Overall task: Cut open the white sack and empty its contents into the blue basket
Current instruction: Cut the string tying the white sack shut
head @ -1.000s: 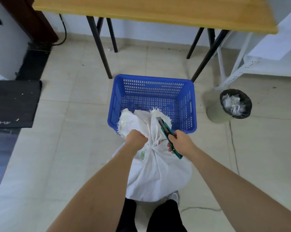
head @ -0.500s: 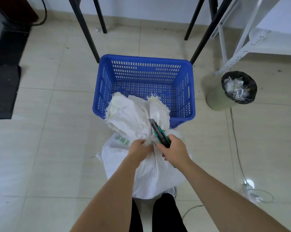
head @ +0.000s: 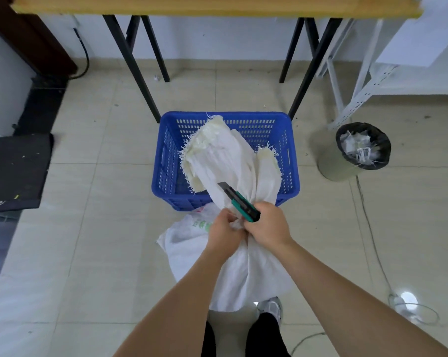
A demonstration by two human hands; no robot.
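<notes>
Sack (head: 233, 269) standing on tiled floor (head: 94, 253) just this side of basket (head: 166, 155), neck bunched and tied, frayed top flopped forward over the basket's near rim and hanging above its inside; green print on the sack's left shoulder. Left hand (head: 224, 231) curled tight round the gathered neck, gripping the cloth; right hand (head: 268, 225) closed round a knife (head: 239, 202), green-and-black handle in the fist, blade out and pointing up and left, lying against the neck just above the left hand; both hands touching at the knot. Cannot tell whether the blade has entered the cloth. Basket resting on the floor between black table legs (head: 132, 65), beneath a wooden tabletop (head: 217, 6); contents under the sack's top hidden. Bin (head: 356, 153) with black liner to the basket's right, scraps inside; white cable (head: 372, 228) trailing past it to a small lit device near the right forearm; black mat (head: 14, 168) at the left edge; a shoe (head: 270, 309) and dark trouser legs below the sack.
</notes>
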